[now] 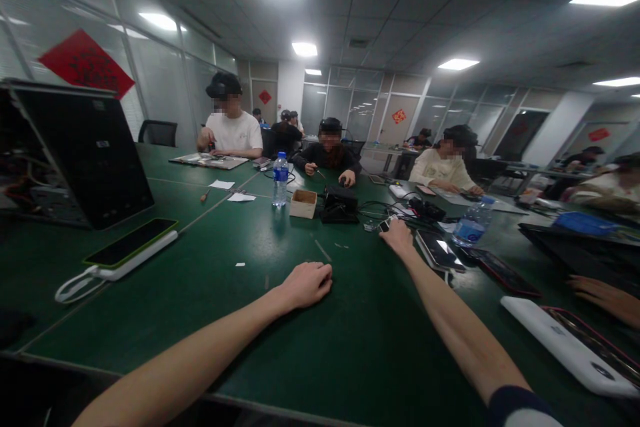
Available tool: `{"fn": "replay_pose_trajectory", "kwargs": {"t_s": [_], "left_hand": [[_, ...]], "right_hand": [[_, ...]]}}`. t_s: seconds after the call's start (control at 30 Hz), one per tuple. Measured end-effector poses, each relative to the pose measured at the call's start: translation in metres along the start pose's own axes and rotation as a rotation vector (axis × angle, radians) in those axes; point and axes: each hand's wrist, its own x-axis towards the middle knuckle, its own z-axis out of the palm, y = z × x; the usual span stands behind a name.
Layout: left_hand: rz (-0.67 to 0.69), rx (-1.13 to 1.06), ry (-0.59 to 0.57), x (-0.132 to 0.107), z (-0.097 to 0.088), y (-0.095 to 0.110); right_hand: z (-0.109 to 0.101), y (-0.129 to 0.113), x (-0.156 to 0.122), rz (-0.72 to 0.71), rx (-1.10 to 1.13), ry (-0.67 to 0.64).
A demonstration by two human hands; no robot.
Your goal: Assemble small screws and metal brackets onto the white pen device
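My left hand (307, 284) rests on the green table (270, 347), its fingers curled in a loose fist. Nothing shows in it, though the palm side is hidden. Farther forward and to the right, my right hand (399, 237) has its fingers closed at a small dark-faced device with a pale edge (385, 225). Part of that device is covered by the fingers. Just left of it lie small clear bits (369, 227). A phone with a lit patch on its screen (440, 250) lies to the right of my right wrist.
Ahead stand a water bottle (281, 180), a small open box (303, 203) and a black device (340, 203) with cables. A computer case (85, 153) and a phone on a white power bank (133, 243) are left. Right are another bottle (473, 221), a white device (565, 340) and another person's hand (607, 297).
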Motion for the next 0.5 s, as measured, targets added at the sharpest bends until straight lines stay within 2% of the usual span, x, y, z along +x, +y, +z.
{"fn": "replay_pose_trajectory", "kwargs": {"t_s": [0.17, 0.33, 0.5], "left_hand": [[0.011, 0.013, 0.014, 0.0, 0.002, -0.001], [0.019, 0.013, 0.027, 0.0, 0.003, -0.003], [0.017, 0.021, 0.019, 0.0, 0.004, -0.003]], "right_hand": [[0.001, 0.003, 0.005, -0.008, 0.015, 0.003], [0.003, 0.013, 0.01, -0.003, 0.045, -0.079], [0.004, 0.016, 0.006, -0.02, 0.026, 0.01]]}}
